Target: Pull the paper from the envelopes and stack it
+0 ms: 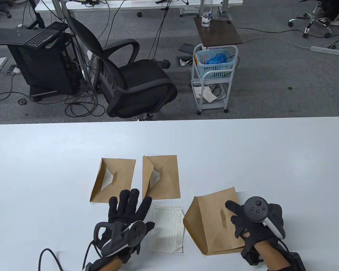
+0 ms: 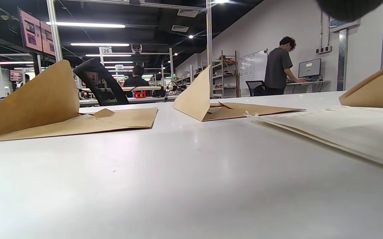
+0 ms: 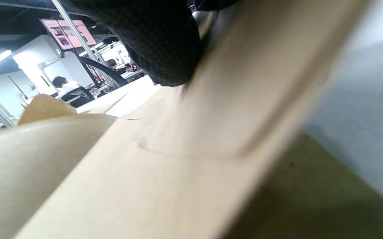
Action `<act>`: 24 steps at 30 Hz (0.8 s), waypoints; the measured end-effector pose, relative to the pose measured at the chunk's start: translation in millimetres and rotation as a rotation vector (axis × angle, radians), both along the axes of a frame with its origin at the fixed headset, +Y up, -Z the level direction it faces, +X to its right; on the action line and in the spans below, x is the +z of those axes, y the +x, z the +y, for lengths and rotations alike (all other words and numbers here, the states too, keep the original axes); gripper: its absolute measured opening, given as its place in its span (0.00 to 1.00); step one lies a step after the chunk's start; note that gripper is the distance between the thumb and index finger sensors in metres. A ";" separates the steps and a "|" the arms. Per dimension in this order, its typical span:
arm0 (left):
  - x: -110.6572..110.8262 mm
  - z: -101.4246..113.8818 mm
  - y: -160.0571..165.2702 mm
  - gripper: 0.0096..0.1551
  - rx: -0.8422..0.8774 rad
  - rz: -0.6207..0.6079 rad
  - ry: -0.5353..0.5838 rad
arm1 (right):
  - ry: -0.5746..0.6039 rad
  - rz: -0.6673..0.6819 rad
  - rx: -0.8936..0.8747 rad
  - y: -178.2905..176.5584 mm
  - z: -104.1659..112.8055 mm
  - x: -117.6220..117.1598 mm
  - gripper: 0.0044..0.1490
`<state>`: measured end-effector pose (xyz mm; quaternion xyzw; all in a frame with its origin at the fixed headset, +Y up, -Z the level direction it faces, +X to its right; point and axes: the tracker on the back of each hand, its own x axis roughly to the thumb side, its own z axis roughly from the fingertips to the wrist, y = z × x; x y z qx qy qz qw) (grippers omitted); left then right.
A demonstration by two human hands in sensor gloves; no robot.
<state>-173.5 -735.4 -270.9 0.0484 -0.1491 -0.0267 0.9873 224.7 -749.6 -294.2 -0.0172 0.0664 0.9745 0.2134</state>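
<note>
- Three brown kraft envelopes lie on the white worktop (image 1: 243, 146), all with flaps open.
- Far-left envelope (image 1: 113, 180): matte brown paper, flat body, its flap folded up along the left edge; a small tear-shaped opening shows near its middle. In the left wrist view the flap stands up as a stiff triangular sheet (image 2: 29, 99).
- Middle envelope (image 1: 162, 176): same kraft stock, just beside the first but apart from it; flap creased upward on the left, a pale gap showing at the centre.
- Near envelope (image 1: 212, 223): lies on the worktop's near right part, puffed and tilted, with angular creases and a dent in its upper face.
- Lined sheet stack (image 1: 167, 228): cream ruled paper with a ragged torn top edge, lying flat between the two hands, just in front of the middle envelope and just left of the near envelope.
- Left hand (image 1: 128, 218): black knit glove, fingers spread wide and flat over the worktop, grip holding nothing; its right edge is at the sheet stack's left margin, contact not determinable.
- Right hand (image 1: 252, 223): rests on the near envelope's right side, fingers pressing the paper; the right wrist view shows a gloved fingertip (image 3: 158, 43) against the brown surface. Whether it pinches an edge cannot be told.
</note>
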 end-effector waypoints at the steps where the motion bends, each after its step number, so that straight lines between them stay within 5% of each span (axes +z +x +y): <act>1: 0.0 -0.1 0.1 0.47 0.000 0.000 -0.001 | 0.000 0.006 0.035 -0.3 -1.2 -0.6 0.32; 9: 0.3 -0.4 1.7 0.48 -0.003 -0.005 -0.004 | -0.120 0.056 0.304 -13.1 -8.0 -0.8 0.39; 20: 1.5 -1.5 5.5 0.48 -0.004 -0.011 -0.011 | -0.097 0.090 0.299 -13.3 -7.5 -4.2 0.38; 24: 1.6 -1.0 5.0 0.47 0.003 -0.010 -0.007 | -0.014 0.097 0.300 -13.0 10.8 -6.6 0.38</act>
